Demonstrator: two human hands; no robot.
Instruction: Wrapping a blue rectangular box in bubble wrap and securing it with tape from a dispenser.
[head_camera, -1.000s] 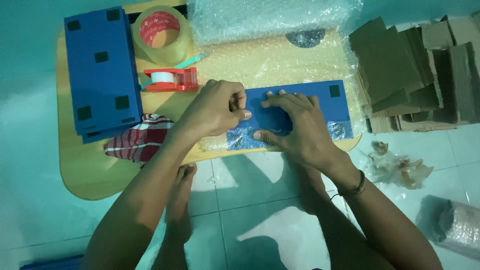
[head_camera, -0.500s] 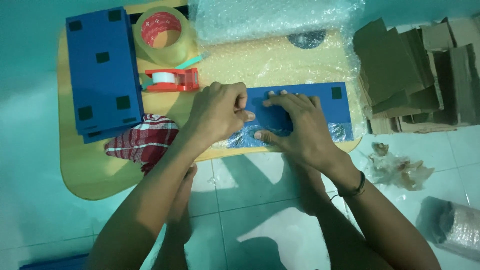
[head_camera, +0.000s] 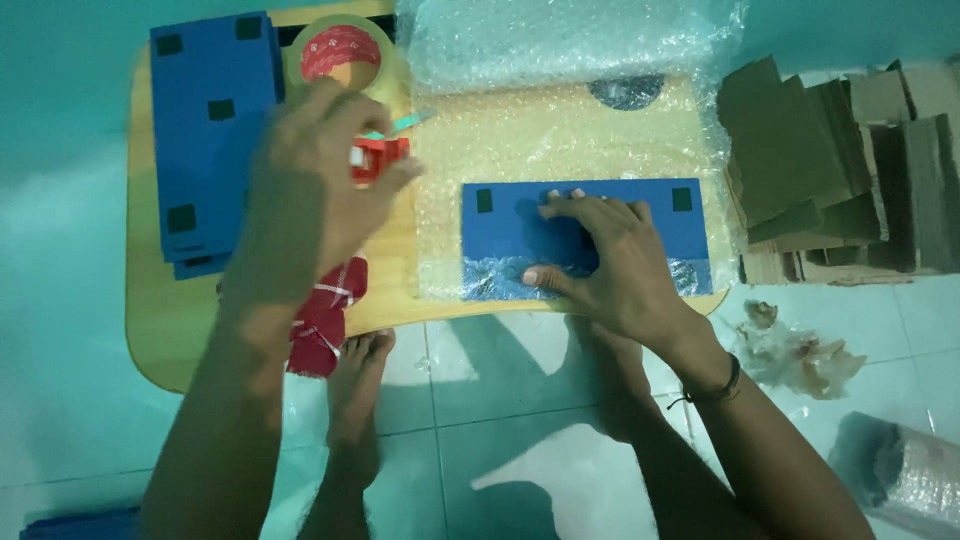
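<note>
L hand (head_camera: 310, 175) upper left, blurred, apparently gripping red dispenser (head_camera: 378, 158), R hand (head_camera: 600, 260) centre, flat on blue box (head_camera: 585, 225) w/ bubble wrap (head_camera: 560, 130).

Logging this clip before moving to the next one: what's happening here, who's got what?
A person works at a low wooden table. The right hand presses flat on a blue rectangular panel lying on a clear bubble wrap sheet, whose near edge is folded over the panel. The left hand is at a red tape dispenser, fingers around it, beside a large roll of clear tape. A stack of blue panels lies at the table's left, and cardboard pieces are piled to the right.
</note>
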